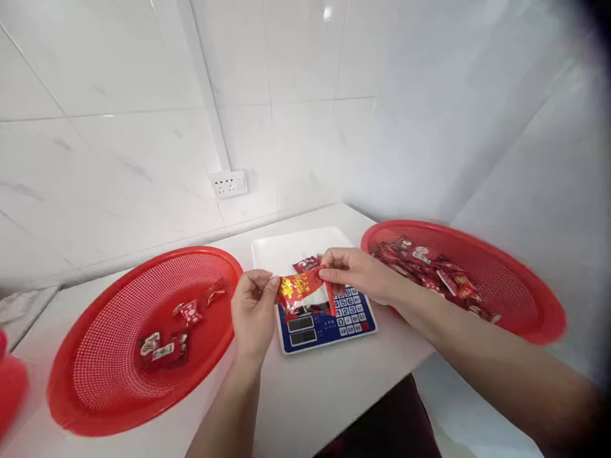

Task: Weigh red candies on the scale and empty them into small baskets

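Between my two hands, above the keypad side of a digital scale (351,312), is a red packet (303,289) with gold print and a clear window. My left hand (255,312) pinches its left end between thumb and finger. At the other end, my right hand (356,273) grips the packet's upper right corner with thumb and fingers. Just behind the packet, small red wrapped pieces (305,264) lie on the scale's white pan (279,251), partly hidden by my right hand and the packet.
A red mesh basket (95,331) at left holds several wrapped pieces (165,350). Another red basket (525,305) at right holds a larger heap of wrapped pieces (434,267). A socket (229,184) is on the tiled wall behind the white table (305,394). Something red (9,388) shows at the left edge.
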Motion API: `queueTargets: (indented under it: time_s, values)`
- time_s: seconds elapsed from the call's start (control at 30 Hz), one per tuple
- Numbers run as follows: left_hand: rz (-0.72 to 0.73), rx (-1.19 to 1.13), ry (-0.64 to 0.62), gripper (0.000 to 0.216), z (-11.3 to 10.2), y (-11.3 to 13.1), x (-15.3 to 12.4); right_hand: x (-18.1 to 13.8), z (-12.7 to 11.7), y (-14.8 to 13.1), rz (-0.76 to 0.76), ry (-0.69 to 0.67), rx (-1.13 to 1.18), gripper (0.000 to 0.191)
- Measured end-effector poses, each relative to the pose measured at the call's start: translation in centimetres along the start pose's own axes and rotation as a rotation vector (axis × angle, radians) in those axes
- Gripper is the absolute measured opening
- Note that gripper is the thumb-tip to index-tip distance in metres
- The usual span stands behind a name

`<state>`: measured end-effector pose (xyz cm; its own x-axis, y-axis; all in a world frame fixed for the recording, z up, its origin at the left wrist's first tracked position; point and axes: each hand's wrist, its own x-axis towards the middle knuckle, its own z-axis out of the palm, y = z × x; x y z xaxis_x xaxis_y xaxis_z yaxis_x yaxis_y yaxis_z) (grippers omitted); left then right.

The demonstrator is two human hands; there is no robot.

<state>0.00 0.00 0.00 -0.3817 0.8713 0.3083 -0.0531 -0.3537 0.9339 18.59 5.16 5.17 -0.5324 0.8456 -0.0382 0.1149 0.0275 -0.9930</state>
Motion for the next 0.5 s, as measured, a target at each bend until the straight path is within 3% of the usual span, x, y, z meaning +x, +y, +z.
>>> queueTargets:
  time_s: [0.23,0.33,0.5]
  values:
    - [-0.397,-0.172,-0.388,0.048,0.1,0.8,0.4,0.7,-0.9,0.2,-0.002,0.142,0.197,0.036]
    - [-0.413,-0.208,-0.37,0.048,0.1,1.2,0.4,0.8,-0.6,0.5,0.028,0.159,0.241,0.036]
    - [-0.235,-0.052,-0.197,0.039,-0.5,1.1,0.7,1.4,-0.5,0.9,0.049,0.168,0.279,0.028]
